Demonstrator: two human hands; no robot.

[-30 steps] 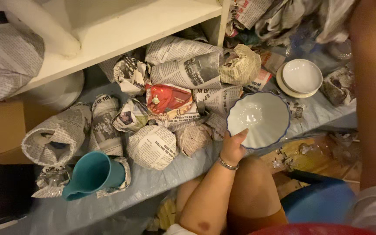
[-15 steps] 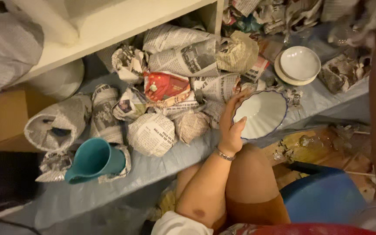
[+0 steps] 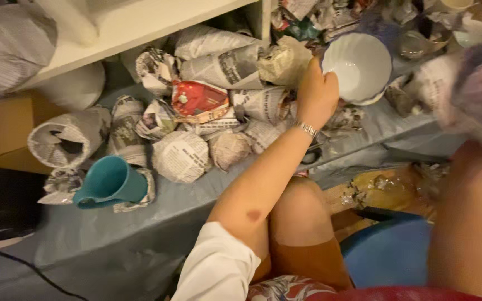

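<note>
Left hand [image 3: 316, 92] grips the left rim of the white bowl [image 3: 358, 67], which sits tilted just right of it above the newspaper bundles [image 3: 207, 111], while the right hand [image 3: 475, 161], blurred and well apart lower right, holds crumpled paper [image 3: 470, 89], grip unclear.

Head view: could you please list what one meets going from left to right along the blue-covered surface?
Cardboard box → teal mug → round newspaper-wrapped bundle → left hand → white scalloped bowl → blurred crumpled paper above the right hand.
</note>
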